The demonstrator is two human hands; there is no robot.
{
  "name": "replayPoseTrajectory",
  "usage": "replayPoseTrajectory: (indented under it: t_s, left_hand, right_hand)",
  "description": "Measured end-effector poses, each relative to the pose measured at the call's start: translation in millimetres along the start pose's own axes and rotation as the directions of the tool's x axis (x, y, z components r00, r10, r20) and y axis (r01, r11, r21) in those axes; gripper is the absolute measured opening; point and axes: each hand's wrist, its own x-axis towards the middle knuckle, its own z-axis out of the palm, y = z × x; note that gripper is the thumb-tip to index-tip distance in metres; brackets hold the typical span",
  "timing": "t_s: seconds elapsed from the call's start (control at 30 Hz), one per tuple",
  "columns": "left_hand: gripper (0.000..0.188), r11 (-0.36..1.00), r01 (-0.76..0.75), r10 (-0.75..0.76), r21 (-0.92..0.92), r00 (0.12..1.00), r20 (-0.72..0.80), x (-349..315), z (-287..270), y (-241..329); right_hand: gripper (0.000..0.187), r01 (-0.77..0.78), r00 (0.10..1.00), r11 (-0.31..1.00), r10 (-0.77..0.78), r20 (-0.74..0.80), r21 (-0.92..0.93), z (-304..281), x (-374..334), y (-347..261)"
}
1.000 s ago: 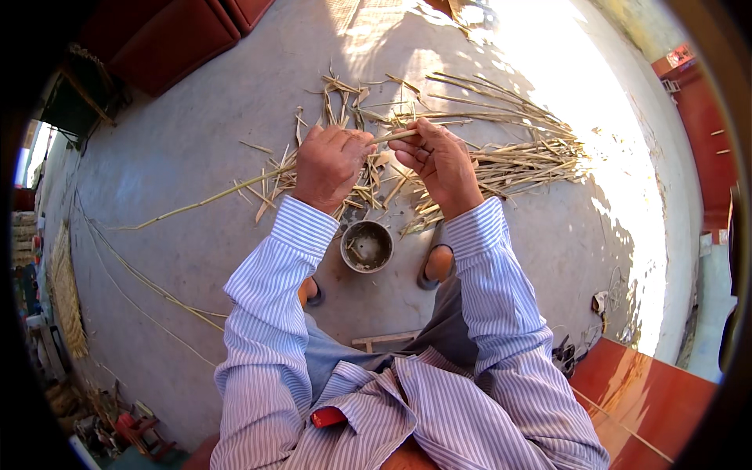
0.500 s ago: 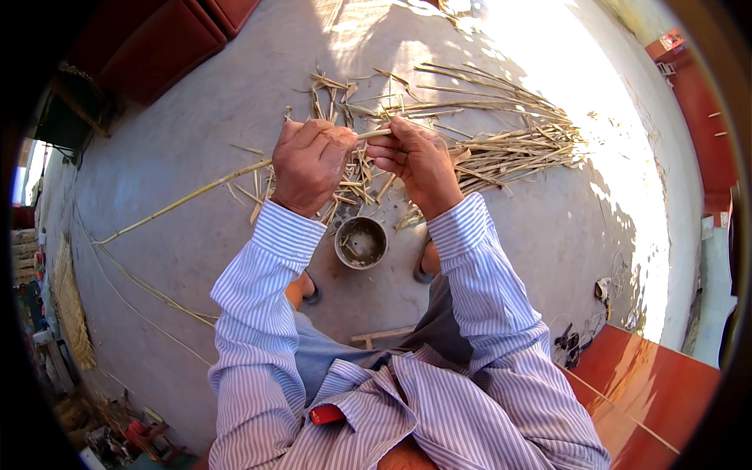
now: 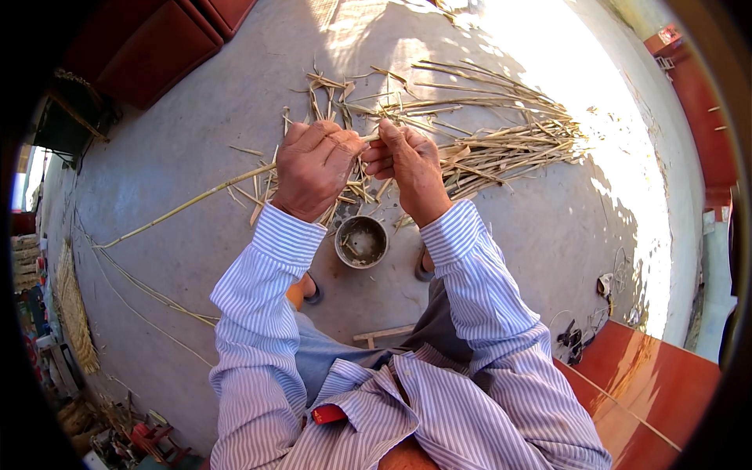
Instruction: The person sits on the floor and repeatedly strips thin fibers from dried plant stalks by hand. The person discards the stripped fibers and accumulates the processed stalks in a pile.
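A long, thin, yellowish-green cane stalk point(image 3: 188, 205) runs from the floor at the left up into my left hand point(image 3: 315, 168), whose fingers are wrapped round it. Its short end comes out past my left knuckles and goes into the fingertips of my right hand point(image 3: 409, 166), pinched on it close to the left hand. Both hands are in the air above a small round metal bowl point(image 3: 361, 242), which holds murky liquid and some bits of stalk. Behind the hands, a heap of dry stalks point(image 3: 513, 153) fans out to the right.
Broken stalk scraps point(image 3: 321, 86) litter the floor around the heap. Thin strips point(image 3: 145, 286) lie at the left, near a woven straw piece point(image 3: 74, 305). A red seat point(image 3: 160, 51) stands at the far left, a red-brown panel point(image 3: 638, 376) at the near right, with dark tangled straps point(image 3: 576, 341) beside it.
My right hand has moved slightly left and nearer my left hand, so less of the stalk shows between them. My left hand has barely moved.
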Motion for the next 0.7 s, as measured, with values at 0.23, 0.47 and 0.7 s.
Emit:
replayPoseTrajectory:
  t_s: [0.23,0.47,0.7]
  left_hand:
    - [0.015,0.852,0.467,-0.523,-0.236,0.788,-0.326,3,-49,-5]
    - [0.036,0.849,0.464,-0.466,0.253,0.883,-0.059,-52,-52,-74]
    - [0.025,0.214,0.847,-0.535,-0.487,0.519,0.667,-77,-8,-61]
  right_hand:
    - [0.034,-0.019,0.998,1.0,0.018,-0.06,-0.014,4,14,11]
    - [0.03,0.228,0.966,0.95,-0.248,-0.073,-0.212,-6,27,-1]
    - [0.029,0.258,0.961,0.951,-0.271,-0.059,-0.171,3,15,-12]
